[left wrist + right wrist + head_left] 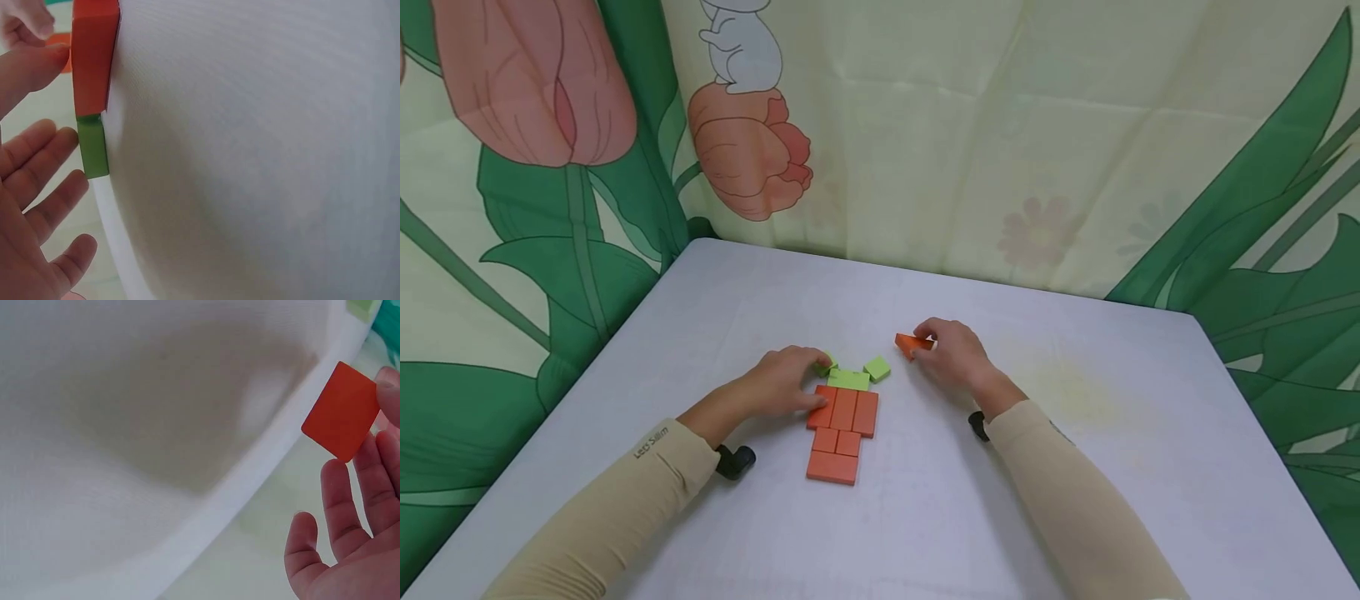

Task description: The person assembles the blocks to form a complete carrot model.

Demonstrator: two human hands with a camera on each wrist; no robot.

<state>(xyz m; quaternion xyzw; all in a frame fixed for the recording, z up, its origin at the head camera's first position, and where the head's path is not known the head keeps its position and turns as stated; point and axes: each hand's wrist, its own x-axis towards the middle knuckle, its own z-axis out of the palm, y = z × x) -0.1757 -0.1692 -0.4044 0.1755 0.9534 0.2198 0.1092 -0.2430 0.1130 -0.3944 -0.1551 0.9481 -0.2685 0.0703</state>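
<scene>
Orange blocks [844,410] lie flat against one another on the white table, with a green block [848,380] at their far end. A small green block [877,368] sits tilted at that block's right corner; another [829,363] on the left is partly hidden by my left hand [784,382]. That hand reaches over the left side, thumb by the upper left orange block and fingertips at the green one. In the left wrist view its fingers [53,215] are spread. My right hand [953,354] pinches a separate orange block [342,412] between thumb and fingers, to the right.
A white-covered table [760,283] carries everything, its far edge behind the hands. Behind it hangs a curtain [925,150] printed with flowers and leaves. A black wrist device [735,462] shows at the left cuff, and another [978,426] at the right.
</scene>
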